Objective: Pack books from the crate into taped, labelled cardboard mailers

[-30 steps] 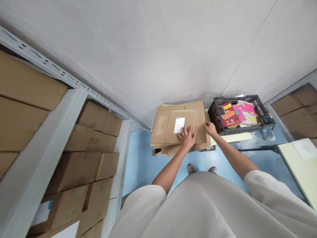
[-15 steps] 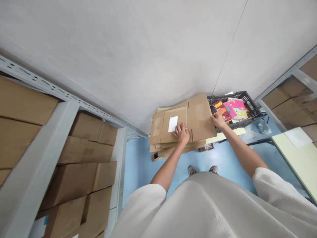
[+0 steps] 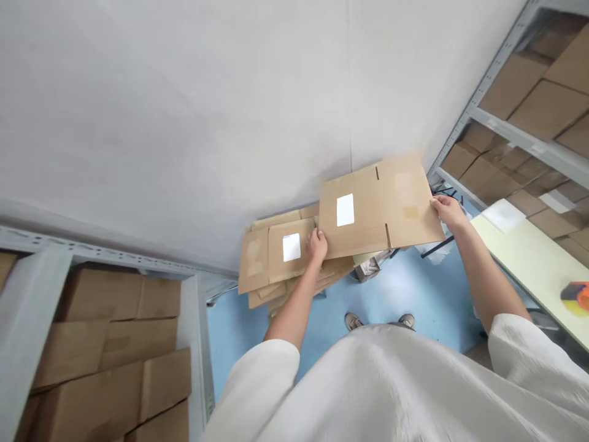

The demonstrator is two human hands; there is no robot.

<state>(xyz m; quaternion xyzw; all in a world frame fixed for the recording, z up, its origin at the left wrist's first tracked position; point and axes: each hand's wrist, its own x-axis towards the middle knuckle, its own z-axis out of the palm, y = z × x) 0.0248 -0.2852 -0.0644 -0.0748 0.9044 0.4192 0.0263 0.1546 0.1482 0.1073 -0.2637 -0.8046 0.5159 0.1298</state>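
Observation:
A flattened cardboard box (image 3: 363, 212) with a white label and slotted flaps is stretched between my two hands. My right hand (image 3: 447, 212) pinches its right edge, thumb on top. At its left edge, my left hand (image 3: 317, 244) has its fingers curled round the border. Under and left of that hand lies a stack of flattened cardboard boxes (image 3: 254, 261), and the top one carries a white label too. The held box hides whatever lies directly behind it.
Shelves of cardboard boxes stand on the left (image 3: 122, 294) and right (image 3: 538, 101). A pale yellow tabletop (image 3: 519, 245) is at the right, bearing a white sheet (image 3: 502, 216) and an orange tape dispenser (image 3: 580, 298). The wall (image 3: 221, 123) rises behind the stack.
My right hand has pulled the top flattened box rightward off the stack, across the black crate of books, which is now hidden. My left hand has moved to its left edge. The view has turned right.

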